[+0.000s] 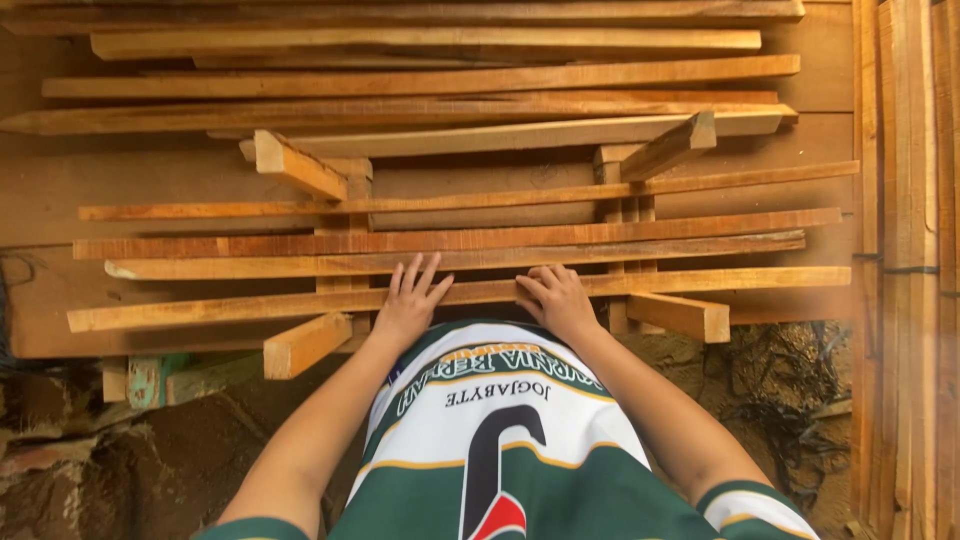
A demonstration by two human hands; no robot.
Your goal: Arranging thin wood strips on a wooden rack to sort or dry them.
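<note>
Both hands were laid on the nearest long, thin, light-brown wooden slat (pixel 460 293), which rested crosswise at the front edge of the stack, just ahead of the torso. The left hand (pixel 410 300) was spread flat, fingers (pixel 418 272) fanned and reaching onto the next slat behind; no grip was closed, only palm pressure was applied. The right hand (pixel 558 300) was set with fingers curled down onto the slat's top face (loosely bent, not wrapped around it, so nothing was grasped). Placement near mid-length, one hand either side of centre, was judged to keep the slat balanced and square.

The slats were carried on two short, blocky wooden cross-supports (pixel 305 345) (pixel 680 315) over a dark brown board bench (pixel 60 190), so gaps were left beneath. More reddish-brown slats (pixel 450 240) were stacked behind, well apart from the hands. Upright pale planks (pixel 905 250) were seen at the right edge.
</note>
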